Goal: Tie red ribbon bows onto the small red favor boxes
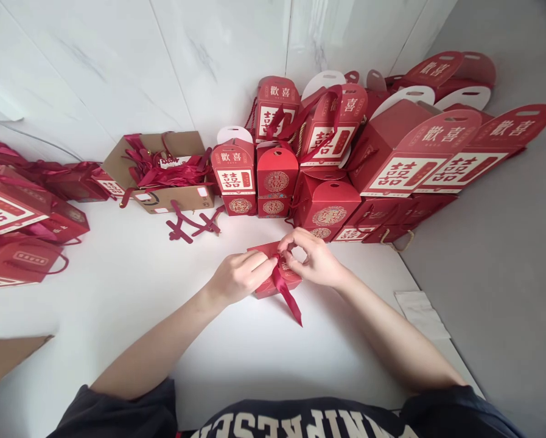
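Observation:
A small red gift box (pixel 277 286) rests on the white table in front of me, its top partly covered by my hands. A dark red ribbon (pixel 285 292) lies across that box, one tail hanging down over the near side. My left hand (pixel 243 275) is closed, its fingertips pinching the ribbon at the top of the box. My right hand (pixel 313 258) is curled from the other side, thumb and forefinger pinched close to the same spot on the ribbon. The exact knot or loop between the fingertips is hidden.
Stacked red gift boxes (pixel 330 204) stand along the wall at back right. A cardboard box (pixel 175 201) full of ribbons sits at back left, with loose ribbon pieces (pixel 195 224) before it. More ribboned boxes (pixel 30 258) lie far left. White paper (pixel 421 313) lies at right.

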### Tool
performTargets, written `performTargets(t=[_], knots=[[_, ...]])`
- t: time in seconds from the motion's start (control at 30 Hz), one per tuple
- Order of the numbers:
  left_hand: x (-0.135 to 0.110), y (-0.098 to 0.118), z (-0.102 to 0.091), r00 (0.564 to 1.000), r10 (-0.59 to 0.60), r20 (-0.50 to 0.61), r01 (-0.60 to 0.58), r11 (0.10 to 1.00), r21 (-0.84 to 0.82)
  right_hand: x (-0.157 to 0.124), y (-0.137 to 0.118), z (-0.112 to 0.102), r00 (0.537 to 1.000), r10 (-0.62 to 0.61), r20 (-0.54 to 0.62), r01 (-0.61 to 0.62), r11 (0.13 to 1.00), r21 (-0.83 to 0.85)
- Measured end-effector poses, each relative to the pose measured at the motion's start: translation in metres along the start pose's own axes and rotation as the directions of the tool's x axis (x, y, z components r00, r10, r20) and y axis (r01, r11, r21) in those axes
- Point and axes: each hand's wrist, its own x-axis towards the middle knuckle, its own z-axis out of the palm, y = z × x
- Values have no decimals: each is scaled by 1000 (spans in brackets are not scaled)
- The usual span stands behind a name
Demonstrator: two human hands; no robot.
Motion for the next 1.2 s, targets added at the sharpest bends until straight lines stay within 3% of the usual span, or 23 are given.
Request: performTargets(t=[0.17, 0.33, 0.47, 0.57, 0.67, 0.73, 0.83, 0.9, 0.97, 1.03, 1.1, 1.17, 1.2], knots=[[1, 0, -1, 1000, 4, -18, -4, 1000, -8, 2, 0, -3, 996, -23, 84, 25, 999, -20], [0, 0, 1, 1000, 5, -19, -5, 1000, -1, 1, 0, -2, 999, -40, 24, 43, 992, -120], [0, 0, 1, 999, 21, -37, -22, 1000, -15, 1, -2, 0, 994, -17, 109, 20, 999, -30], [2, -2, 0, 998, 55, -24, -56, 998, -37, 0, -2, 2, 999, -8, 43, 7, 1000, 7], [3, -5, -3, 995, 103, -17, -103, 994, -47, 0, 1, 4, 999, -25, -31, 20, 988, -154], [3, -8, -4, 992, 124, -21, -125, 991, -46, 0, 3, 3, 995, -91, -41, 68, 918, -390], [2, -11, -4, 989, 142, -35, -144, 988, -48, -1, 6, -5, 980, -191, -53, 96, 690, -717], [1, -13, -4, 988, 149, -44, -151, 987, -57, -4, 5, -18, 971, -207, -117, 23, 571, -821], [1, -14, -5, 986, 158, -53, -161, 985, -62, -8, 2, -34, 957, -203, -209, -75, 522, -850], [1, -15, -5, 983, 169, -70, -173, 983, -56, -12, -4, -51, 923, -221, -314, -147, 551, -822], [2, -16, -6, 979, 184, -90, -188, 981, -41, -14, -12, -62, 892, -211, -399, -174, 655, -735], [4, -15, -7, 975, 199, -103, -203, 979, -28, -12, -19, -66, 920, -117, -373, -135, 801, -583], [5, -15, -7, 973, 209, -102, -213, 977, -26, -10, -22, -64, 952, -53, -300, -105, 868, -485]])
